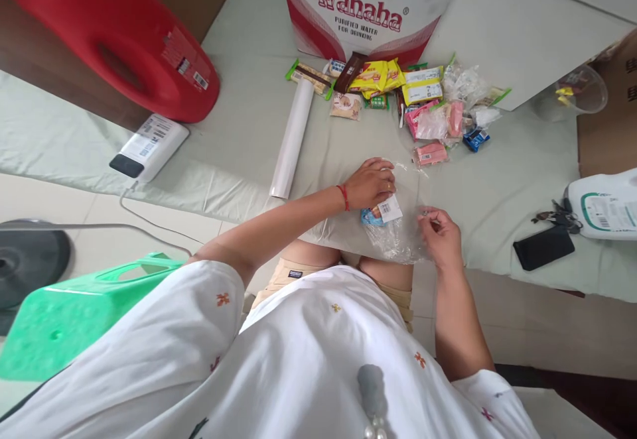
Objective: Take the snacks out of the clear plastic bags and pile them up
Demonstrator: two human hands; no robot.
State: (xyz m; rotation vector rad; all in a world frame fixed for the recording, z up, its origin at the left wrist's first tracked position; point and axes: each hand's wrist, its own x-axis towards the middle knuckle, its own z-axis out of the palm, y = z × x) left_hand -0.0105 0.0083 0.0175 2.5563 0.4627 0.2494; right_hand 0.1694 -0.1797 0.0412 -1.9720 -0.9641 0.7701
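Note:
A thin piece of clear plastic [398,240], a bag or film, lies crumpled at the front edge of the covered table. Under or inside it is a small blue snack packet [371,217] with a white label [389,209]. My left hand [372,184] rests at the plastic's upper left, its fingers curled on it just above the packet. On the other side, my right hand [440,233] pinches the plastic's right edge between thumb and fingers. The left fingertips are partly hidden.
Assorted wrapped snacks [375,79] lie before a Wahaha carton [368,11]. A white roll [293,140] is left of my hands. Further left are a red jug [149,48] and a white device [149,146]; right, a black phone [543,248], keys and a white bottle [604,207].

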